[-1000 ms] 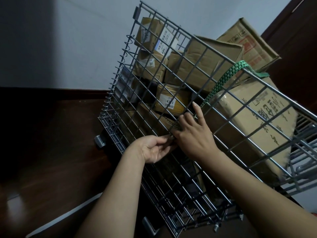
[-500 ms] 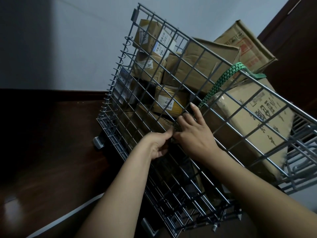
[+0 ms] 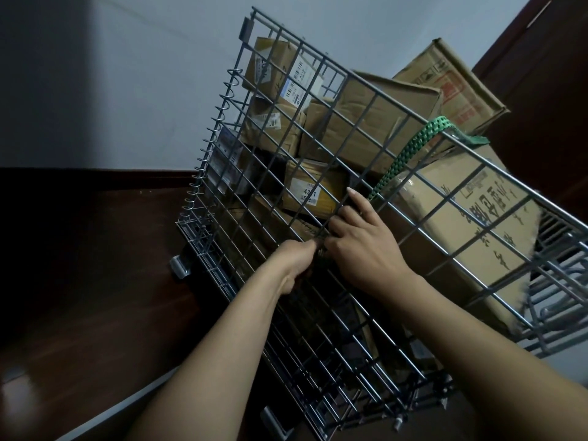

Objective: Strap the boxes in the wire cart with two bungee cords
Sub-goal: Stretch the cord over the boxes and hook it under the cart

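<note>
The grey wire cart (image 3: 359, 100) stands tilted in view, packed with several brown cardboard boxes (image 3: 366, 122). A green bungee cord (image 3: 410, 148) runs from the cart's top rim at the right down the outside of the near wire panel and disappears under my right hand (image 3: 366, 249). That hand lies on the mesh with its index finger stretched up along the cord and the other fingers curled in. My left hand (image 3: 297, 259) is closed, its fingertips pinched against the right hand's at one wire crossing. The cord's lower end is hidden by the fingers.
A large printed box (image 3: 477, 224) fills the cart's right side. A pale wall (image 3: 127, 90) rises behind the cart, and dark wooden floor (image 3: 79, 265) lies to the left. A dark door (image 3: 547, 90) stands at the right. More wire framing (image 3: 560, 300) sits at the lower right.
My left hand has turned from palm-up and loose to closed, its fingertips now pressed to the right hand's on the mesh. The right hand and cord have barely moved.
</note>
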